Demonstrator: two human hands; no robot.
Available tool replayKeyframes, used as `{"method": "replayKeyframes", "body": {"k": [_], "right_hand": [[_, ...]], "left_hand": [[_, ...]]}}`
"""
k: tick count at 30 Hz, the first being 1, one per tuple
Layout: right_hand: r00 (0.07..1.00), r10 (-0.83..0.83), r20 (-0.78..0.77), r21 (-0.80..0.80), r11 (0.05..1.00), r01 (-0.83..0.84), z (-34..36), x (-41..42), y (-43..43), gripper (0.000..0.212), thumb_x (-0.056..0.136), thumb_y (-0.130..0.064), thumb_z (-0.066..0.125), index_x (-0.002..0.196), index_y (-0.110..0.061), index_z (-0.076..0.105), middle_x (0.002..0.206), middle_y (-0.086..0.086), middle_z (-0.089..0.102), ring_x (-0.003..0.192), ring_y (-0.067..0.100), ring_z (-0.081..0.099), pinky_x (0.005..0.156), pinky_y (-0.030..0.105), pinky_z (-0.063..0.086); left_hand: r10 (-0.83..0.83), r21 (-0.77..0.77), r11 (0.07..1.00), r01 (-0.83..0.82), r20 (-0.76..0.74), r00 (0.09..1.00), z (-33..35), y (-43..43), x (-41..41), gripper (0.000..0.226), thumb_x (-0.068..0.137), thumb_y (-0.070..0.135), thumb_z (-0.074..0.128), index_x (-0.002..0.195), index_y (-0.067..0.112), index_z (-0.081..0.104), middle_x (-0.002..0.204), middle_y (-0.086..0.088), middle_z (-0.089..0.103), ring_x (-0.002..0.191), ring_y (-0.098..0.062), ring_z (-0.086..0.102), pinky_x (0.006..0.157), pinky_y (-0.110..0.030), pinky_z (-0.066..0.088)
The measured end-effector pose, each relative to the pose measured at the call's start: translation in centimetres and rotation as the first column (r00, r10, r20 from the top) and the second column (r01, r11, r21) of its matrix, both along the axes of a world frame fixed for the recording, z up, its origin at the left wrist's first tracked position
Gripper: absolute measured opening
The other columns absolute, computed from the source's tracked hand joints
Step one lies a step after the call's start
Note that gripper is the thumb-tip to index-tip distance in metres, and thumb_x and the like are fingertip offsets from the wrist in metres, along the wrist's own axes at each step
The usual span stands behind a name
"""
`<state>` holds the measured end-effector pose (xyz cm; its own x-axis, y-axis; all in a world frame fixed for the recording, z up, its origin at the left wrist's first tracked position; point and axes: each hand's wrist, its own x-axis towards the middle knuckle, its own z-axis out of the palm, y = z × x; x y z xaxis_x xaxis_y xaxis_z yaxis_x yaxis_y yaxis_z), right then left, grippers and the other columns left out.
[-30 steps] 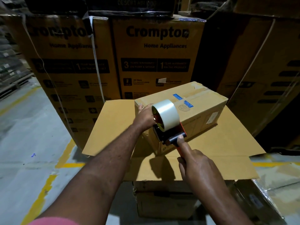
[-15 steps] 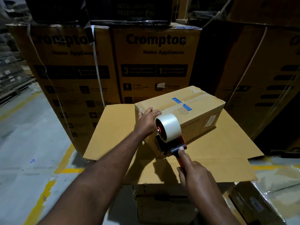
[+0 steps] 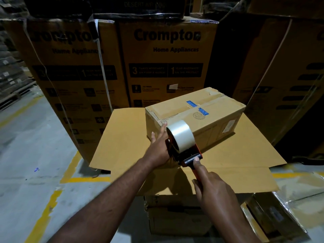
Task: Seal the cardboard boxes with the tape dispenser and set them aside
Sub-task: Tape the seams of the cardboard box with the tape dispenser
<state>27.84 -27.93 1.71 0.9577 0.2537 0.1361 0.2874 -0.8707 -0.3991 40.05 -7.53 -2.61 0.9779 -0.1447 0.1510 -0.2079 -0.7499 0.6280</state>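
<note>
Right, the cardboard box [image 3: 217, 111] sits just past twelve o'clock from the person, lying on a broad flat cardboard sheet [image 3: 245, 155], with tall printed cartons [image 3: 166, 55] stacked behind it. The tape dispenser [image 3: 184, 147] is at the box's near end, its six o'clock side, with the clear tape roll [image 3: 181, 135] standing just under the top edge where the centre seam begins. I cannot see the blade or the tape's tail, so I cannot tell whether the tape has stuck yet. The left hand [image 3: 157, 149] lies flat against that near end face. Its fingers [image 3: 162, 131] are straight and close together, pointing up towards the top edge and partly hidden behind the roll. The right hand [image 3: 213, 188] is wrapped round the orange handle, its index finger [image 3: 199, 165] stretched forward and pressing the black part just below the roll. It looks to me like the start of a strip. To do it well, I'd anchor a good tail on the end face and rub it down with the flat left hand. Then roll the dispenser over the edge and draw it straight along the seam towards one o'clock, with steady downward pressure and even tension. The left hand should brace the box so it cannot skate on the smooth sheet.
</note>
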Motion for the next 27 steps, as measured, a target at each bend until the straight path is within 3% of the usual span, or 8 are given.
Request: {"method": "replayKeyframes", "body": {"k": [4, 7, 9, 16, 18, 22, 25, 27], "right_hand": [[1.0, 0.007, -0.005, -0.087, 0.996, -0.007, -0.9, 0.1, -0.1, 0.082, 0.103, -0.036, 0.047, 0.153, -0.042, -0.018, 0.125, -0.004, 0.052, 0.1, 0.007, 0.054, 0.081, 0.02, 0.049], [1.0, 0.013, -0.024, -0.084, 0.996, -0.015, -1.8, 0.4, -0.1, 0.084, 0.103, -0.036, 0.048, 0.153, -0.042, -0.018, 0.129, -0.004, 0.05, 0.105, 0.009, 0.054, 0.085, 0.023, 0.05], [1.0, 0.011, -0.015, -0.031, 0.999, -0.012, -2.4, 0.5, -0.2, 0.079, 0.103, -0.041, 0.046, 0.155, -0.042, -0.013, 0.128, -0.005, 0.053, 0.105, 0.009, 0.055, 0.085, 0.023, 0.051], [1.0, -0.002, -0.015, 0.189, 0.982, 0.005, -2.5, 1.1, -0.1, 0.063, 0.102, -0.039, 0.05, 0.153, -0.038, 0.014, 0.117, -0.007, 0.062, 0.093, 0.004, 0.053, 0.077, 0.019, 0.046], [1.0, -0.014, -0.013, 0.151, 0.988, 0.016, -2.3, 0.9, 0.2, 0.067, 0.103, -0.039, 0.049, 0.155, -0.039, 0.007, 0.114, -0.006, 0.061, 0.088, 0.004, 0.051, 0.073, 0.017, 0.042], [0.998, 0.027, 0.061, -0.008, 1.0, -0.026, -4.8, 0.3, 0.2, 0.1, 0.098, -0.033, 0.06, 0.146, -0.038, -0.028, 0.114, 0.002, 0.059, 0.086, 0.012, 0.055, 0.067, 0.021, 0.041], [0.999, 0.023, 0.042, -0.04, 0.999, -0.021, -5.4, 0.9, 0.0, 0.109, 0.087, -0.024, 0.074, 0.154, -0.033, -0.012, 0.103, 0.006, 0.062, 0.076, 0.014, 0.057, 0.058, 0.024, 0.047], [0.998, 0.016, 0.055, 0.034, 0.999, -0.018, -5.4, 0.9, 0.3, 0.095, 0.089, -0.026, 0.073, 0.156, -0.031, 0.006, 0.099, 0.006, 0.063, 0.074, 0.017, 0.059, 0.056, 0.028, 0.048]], "left_hand": [[0.015, 0.034, 0.999, -0.013, -0.057, 0.998, 0.0, 0.2, -0.2, 0.074, 0.095, 0.066, 0.037, 0.157, 0.044, 0.002, 0.169, 0.003, -0.015, 0.149, -0.01, -0.021, 0.12, -0.06, -0.018], [-0.027, 0.06, 0.998, 0.031, -0.064, 0.998, 1.1, 0.4, -0.5, 0.072, 0.1, 0.059, 0.038, 0.159, 0.038, 0.002, 0.167, 0.007, -0.019, 0.153, -0.012, -0.02, 0.12, -0.061, -0.017], [-0.03, 0.044, 0.998, 0.035, -0.092, 0.995, 1.7, 0.3, -0.7, 0.071, 0.103, 0.054, 0.039, 0.162, 0.033, 0.005, 0.164, 0.013, -0.016, 0.149, -0.007, -0.022, 0.119, -0.06, -0.019], [0.055, 0.023, 0.998, -0.055, 0.005, 0.998, 1.1, -0.5, 0.1, 0.067, 0.106, 0.051, 0.038, 0.162, 0.029, 0.009, 0.17, 0.009, 0.0, 0.143, 0.005, -0.02, 0.117, -0.071, -0.01], [0.059, 0.025, 0.998, -0.059, 0.022, 0.998, 0.9, -0.7, 0.0, 0.072, 0.104, 0.055, 0.041, 0.162, 0.029, 0.01, 0.17, 0.009, 0.0, 0.143, 0.005, -0.02, 0.116, -0.072, -0.01], [0.036, 0.066, 0.997, -0.037, 0.021, 0.999, 0.2, -0.4, -0.3, 0.082, 0.098, 0.06, 0.049, 0.162, 0.027, 0.01, 0.17, 0.008, -0.004, 0.143, 0.002, -0.027, 0.117, -0.069, -0.012], [0.036, 0.094, 0.995, -0.038, 0.027, 0.999, 0.2, -0.2, -0.4, 0.082, 0.098, 0.057, 0.051, 0.162, 0.026, 0.01, 0.169, 0.008, -0.006, 0.15, -0.006, -0.023, 0.117, -0.068, -0.013], [0.049, 0.08, 0.996, -0.051, 0.028, 0.998, 0.0, -0.2, -0.1, 0.083, 0.098, 0.056, 0.053, 0.162, 0.026, 0.01, 0.169, 0.006, -0.005, 0.152, -0.008, -0.02, 0.118, -0.066, -0.015]]}}
